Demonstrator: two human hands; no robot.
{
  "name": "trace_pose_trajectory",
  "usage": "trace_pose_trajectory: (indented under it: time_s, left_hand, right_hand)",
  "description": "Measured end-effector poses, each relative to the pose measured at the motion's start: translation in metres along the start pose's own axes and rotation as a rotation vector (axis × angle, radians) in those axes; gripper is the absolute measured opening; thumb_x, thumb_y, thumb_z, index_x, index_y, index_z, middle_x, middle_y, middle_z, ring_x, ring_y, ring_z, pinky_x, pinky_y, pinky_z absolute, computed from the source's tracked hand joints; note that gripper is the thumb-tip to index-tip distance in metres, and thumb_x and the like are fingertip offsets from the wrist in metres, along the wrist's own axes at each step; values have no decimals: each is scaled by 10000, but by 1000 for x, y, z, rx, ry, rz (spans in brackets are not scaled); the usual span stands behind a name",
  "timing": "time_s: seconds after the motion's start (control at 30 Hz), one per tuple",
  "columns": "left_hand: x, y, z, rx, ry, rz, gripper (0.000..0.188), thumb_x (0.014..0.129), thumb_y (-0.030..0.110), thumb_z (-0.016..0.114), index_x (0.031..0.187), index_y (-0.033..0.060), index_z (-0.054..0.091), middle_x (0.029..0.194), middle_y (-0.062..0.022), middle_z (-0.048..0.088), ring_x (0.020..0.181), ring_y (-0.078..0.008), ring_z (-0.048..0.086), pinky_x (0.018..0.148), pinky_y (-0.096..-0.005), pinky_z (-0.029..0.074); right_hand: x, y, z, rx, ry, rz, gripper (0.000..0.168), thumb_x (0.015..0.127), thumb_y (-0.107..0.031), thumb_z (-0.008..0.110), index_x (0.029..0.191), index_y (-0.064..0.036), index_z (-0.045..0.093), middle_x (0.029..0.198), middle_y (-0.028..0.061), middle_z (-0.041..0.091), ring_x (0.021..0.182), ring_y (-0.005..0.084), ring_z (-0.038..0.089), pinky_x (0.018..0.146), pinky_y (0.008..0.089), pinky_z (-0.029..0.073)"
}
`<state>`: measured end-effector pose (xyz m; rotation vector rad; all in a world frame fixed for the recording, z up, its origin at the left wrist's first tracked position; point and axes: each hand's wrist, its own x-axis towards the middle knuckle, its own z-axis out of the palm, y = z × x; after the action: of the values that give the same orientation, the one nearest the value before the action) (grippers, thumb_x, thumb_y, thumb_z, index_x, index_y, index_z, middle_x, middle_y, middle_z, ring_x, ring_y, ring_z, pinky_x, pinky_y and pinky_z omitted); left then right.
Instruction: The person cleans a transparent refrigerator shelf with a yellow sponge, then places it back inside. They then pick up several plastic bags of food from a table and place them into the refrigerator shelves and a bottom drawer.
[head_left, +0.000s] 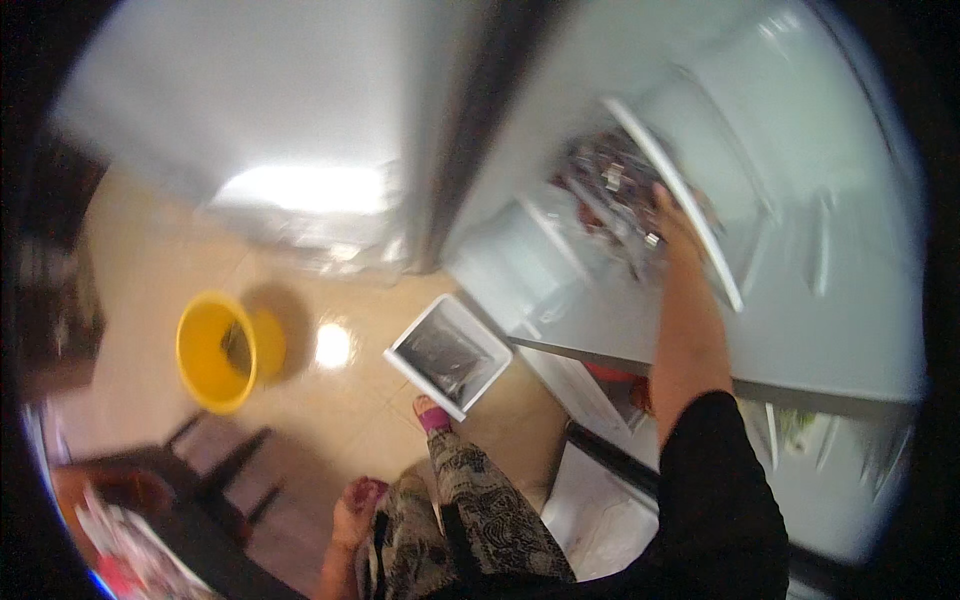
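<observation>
My right hand (682, 225) reaches into an open refrigerator compartment, at a white-edged shelf or drawer front (675, 195). Beside its fingers lies a heap of dark red items in clear plastic bags (615, 187), blurred; whether the hand grips any of them cannot be made out. At the lower left, near my leg, my left hand (358, 504) is closed around a small dark red or purple item. On the floor before my foot stands a white drawer bin (450, 356) with a dark bottom.
A yellow bucket (217, 352) with something dark inside is on the tiled floor at the left. A dark wooden chair (217, 465) stands at the lower left. The refrigerator's lower compartment (750, 427) holds red and green things. A pale door panel (247, 97) rises at the upper left.
</observation>
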<state>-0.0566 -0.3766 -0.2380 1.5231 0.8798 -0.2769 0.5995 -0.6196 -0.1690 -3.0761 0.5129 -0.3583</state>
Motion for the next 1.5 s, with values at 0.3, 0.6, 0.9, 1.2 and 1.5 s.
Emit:
trace_pose_trajectory:
  time_s: [0.3,0.6,0.9,1.2,1.5]
  left_hand:
    - [-137,-34,-54,256,264,-278,438,824,246,559,1204,47,469,1206,-211,494,1080,-372,495,917,-415,403]
    - [-347,-49,-46,-540,1315,-188,356,776,81,617,1104,28,492,1012,-175,563,934,-280,593,794,-362,482]
    - [-465,-165,-119,675,1310,-759,943,597,109,694,1403,114,205,1409,-166,251,1263,-362,307,939,-544,308]
    - [-538,-211,-156,-119,1484,-889,1011,516,409,830,1332,78,333,1387,-188,267,1264,-349,312,957,-581,293]
    - [-554,-234,-156,-300,1413,-539,984,582,426,804,1284,-76,332,1279,-272,411,1182,-363,432,979,-374,362]
  right_hand:
    - [-87,164,40,-41,354,-1044,520,834,-412,541,1184,-30,495,1188,157,511,1066,322,511,880,426,432]
    - [-562,26,-47,356,-1394,-1537,207,802,-81,601,984,18,603,911,104,625,824,160,585,743,280,469]
    - [-851,24,-315,113,-2273,-1576,364,873,-172,578,1190,-15,491,1109,116,575,941,204,590,807,298,474]
    - [-985,81,-318,113,-2363,-648,522,750,-345,727,1078,-18,488,993,67,523,889,179,521,753,275,468]
    - [-1024,89,-348,190,-2586,-504,400,744,-257,742,1031,-56,551,892,37,611,841,173,590,690,310,498]
